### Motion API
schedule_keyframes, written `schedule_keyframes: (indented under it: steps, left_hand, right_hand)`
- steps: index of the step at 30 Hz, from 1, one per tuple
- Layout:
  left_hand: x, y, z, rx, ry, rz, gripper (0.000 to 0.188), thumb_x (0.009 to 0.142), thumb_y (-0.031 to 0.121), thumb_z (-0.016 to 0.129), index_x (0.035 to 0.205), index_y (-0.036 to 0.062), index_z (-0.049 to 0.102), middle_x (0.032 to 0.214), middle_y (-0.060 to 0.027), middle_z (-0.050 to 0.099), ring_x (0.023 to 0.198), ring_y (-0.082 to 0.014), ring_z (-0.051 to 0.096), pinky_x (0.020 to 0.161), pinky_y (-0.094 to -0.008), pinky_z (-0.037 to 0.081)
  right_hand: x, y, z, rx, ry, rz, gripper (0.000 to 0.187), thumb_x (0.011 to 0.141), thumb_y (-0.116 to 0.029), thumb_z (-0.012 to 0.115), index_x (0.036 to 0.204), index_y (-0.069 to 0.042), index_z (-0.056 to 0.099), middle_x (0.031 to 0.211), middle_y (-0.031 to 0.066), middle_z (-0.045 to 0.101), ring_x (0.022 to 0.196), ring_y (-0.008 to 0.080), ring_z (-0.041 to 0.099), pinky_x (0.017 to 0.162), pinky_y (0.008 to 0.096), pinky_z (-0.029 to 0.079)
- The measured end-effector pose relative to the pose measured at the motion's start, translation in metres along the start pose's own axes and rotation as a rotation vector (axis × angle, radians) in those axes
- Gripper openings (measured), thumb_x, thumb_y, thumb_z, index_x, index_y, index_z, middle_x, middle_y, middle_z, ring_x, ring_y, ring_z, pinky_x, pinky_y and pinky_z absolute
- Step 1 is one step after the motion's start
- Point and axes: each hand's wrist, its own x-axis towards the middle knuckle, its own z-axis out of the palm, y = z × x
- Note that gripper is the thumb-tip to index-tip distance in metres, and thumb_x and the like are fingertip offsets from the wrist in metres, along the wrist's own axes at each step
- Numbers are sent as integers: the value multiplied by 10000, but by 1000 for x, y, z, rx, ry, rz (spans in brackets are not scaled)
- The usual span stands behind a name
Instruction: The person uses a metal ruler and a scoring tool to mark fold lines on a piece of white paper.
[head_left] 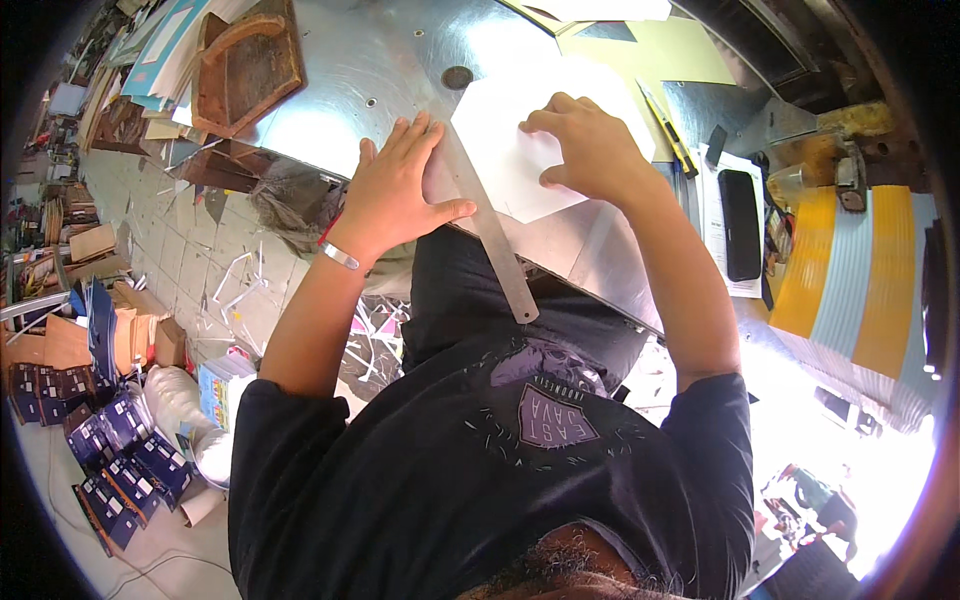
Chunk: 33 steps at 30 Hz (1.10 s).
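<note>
A white sheet of paper [498, 105] with angled corners lies on the metal table [340, 50] in front of me. Along its left side runs a long steel ruler [495, 235], its near end jutting past the table edge toward my lap. My left hand [392, 190] rests flat with fingers spread, the fingertips and thumb at the ruler's left edge. Over the paper is my right hand [595, 145], fingers bent and thumb apart, fingertips at the sheet; I see nothing held in it. A yellow cutter knife [672, 135] lies to the right of the paper.
A wooden tray-like box with a handle [250, 75] stands at the table's far left. Pale yellow sheets [670, 50] lie at the back. On the right are a black phone [740, 225] on papers and yellow-and-grey ridged strips [850, 275]. Paper offcuts [240, 285] litter the floor.
</note>
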Motion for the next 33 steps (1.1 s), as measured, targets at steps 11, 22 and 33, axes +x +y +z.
schedule_keyframes:
  steps: [11,22,33]
  left_hand:
    - [0,1,-2,-31,-34,-27,1144,792,738,829,1620,48,445,1733,-239,364,1618,-449,318,1246,-737,264]
    - [12,18,-20,134,-138,-91,1103,783,705,836,1596,48,482,1708,-202,424,1586,-360,407,1240,-720,299]
    - [36,35,-43,244,-324,-138,942,806,571,866,1515,28,568,1651,-218,505,1507,-329,523,1232,-728,295]
  right_hand:
    - [0,-3,-2,-8,-10,30,616,707,-199,923,1290,-246,729,1240,-1,660,1219,247,645,998,416,586]
    - [1,-1,0,-14,-1,-8,613,728,-219,951,1301,-232,733,1253,29,668,1220,272,649,992,431,600]
    - [2,-5,-8,-12,-29,-3,607,730,-221,948,1297,-207,731,1274,49,672,1216,284,662,978,435,608]
